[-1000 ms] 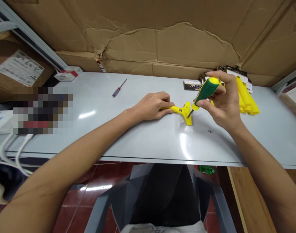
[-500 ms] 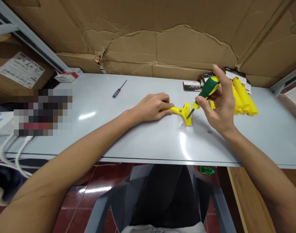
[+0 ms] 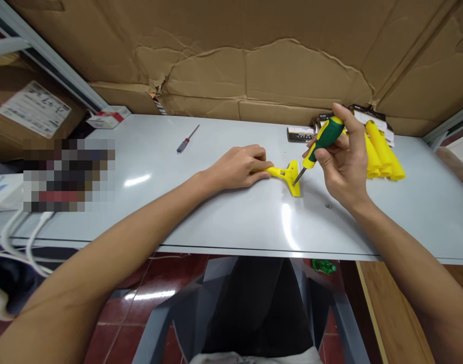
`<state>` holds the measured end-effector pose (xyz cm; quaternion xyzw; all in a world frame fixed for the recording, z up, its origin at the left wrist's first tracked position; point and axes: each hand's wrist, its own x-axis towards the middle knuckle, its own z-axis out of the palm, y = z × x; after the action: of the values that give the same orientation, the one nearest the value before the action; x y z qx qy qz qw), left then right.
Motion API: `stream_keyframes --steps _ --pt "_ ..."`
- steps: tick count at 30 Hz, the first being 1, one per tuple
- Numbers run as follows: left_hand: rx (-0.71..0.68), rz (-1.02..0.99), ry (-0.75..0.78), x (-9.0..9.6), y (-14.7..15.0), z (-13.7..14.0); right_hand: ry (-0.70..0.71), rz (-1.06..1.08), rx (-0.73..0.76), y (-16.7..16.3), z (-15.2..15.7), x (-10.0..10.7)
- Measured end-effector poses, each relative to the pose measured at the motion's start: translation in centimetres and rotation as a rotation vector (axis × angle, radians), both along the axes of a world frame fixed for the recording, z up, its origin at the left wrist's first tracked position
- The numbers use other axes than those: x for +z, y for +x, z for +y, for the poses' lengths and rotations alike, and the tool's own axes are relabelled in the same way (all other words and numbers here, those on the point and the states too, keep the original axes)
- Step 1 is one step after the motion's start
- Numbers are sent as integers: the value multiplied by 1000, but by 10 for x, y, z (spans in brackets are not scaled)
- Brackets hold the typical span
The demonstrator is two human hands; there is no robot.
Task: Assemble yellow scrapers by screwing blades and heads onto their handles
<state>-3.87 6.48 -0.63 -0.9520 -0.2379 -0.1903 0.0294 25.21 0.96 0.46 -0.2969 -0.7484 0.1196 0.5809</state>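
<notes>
A yellow scraper [image 3: 294,174] with a wide flat head lies on the grey table, its handle under my left hand [image 3: 243,167]. The fingers of that hand are closed round the handle and press it to the table. In my right hand [image 3: 343,167] is a green and yellow screwdriver [image 3: 327,137], tilted, its tip touching the near part of the scraper's head. The thumb and fingers grip its thick handle. Close by my right wrist, a small metal piece [image 3: 328,206], perhaps a screw, lies on the table.
Another screwdriver [image 3: 186,140] lies at the back left. Several yellow tube-like parts [image 3: 385,154] and a dark printed package [image 3: 300,134] are at the back right. Cardboard [image 3: 216,65] lines the rear. White cables [image 3: 17,235] hang over the left front edge.
My right hand's fingers have shifted on the screwdriver handle, and the thumb sits further from the shaft. The tip stays on the scraper's head. My left hand has not visibly moved.
</notes>
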Motion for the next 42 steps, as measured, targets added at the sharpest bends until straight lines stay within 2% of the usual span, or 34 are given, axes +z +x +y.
stream_keyframes --steps 26,32,42 --pt "0 -20 -3 0 0 1 7 34 54 -5 -3 3" --pt "1 1 -2 1 0 0 -29 36 40 -4 -1 1" --pt "20 12 -24 3 1 -2 -24 27 109 -3 -2 5"
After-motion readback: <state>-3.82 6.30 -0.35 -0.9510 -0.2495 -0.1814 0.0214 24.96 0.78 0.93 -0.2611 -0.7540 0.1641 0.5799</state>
